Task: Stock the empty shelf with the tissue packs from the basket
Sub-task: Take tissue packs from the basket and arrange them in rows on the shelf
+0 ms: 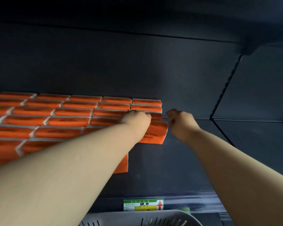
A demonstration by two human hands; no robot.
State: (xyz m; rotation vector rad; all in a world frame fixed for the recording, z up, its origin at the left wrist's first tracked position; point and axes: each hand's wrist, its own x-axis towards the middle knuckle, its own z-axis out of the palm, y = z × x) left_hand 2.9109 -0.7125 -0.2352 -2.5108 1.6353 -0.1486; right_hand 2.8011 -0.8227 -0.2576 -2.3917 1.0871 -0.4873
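dark shelf [178, 160] lies bare on its right half up to the side panel. orange tissue packs [69, 111] fill the left in rows, long axes running left-right. left hand [136, 119] presses curled fingers onto the end pack [155, 132]; right hand [180, 123] hangs loosely curled, grasping nothing. price label [143, 204] reads "纸巾". grey basket [137, 220] sits below.

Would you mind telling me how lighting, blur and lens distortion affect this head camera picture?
Head view: dim overall, the shelf back and top nearly black; the orange tissue packs stand out but their print is soft; left hand and right hand are slightly blurred; wide-angle bending curves the shelf edges; no glare.
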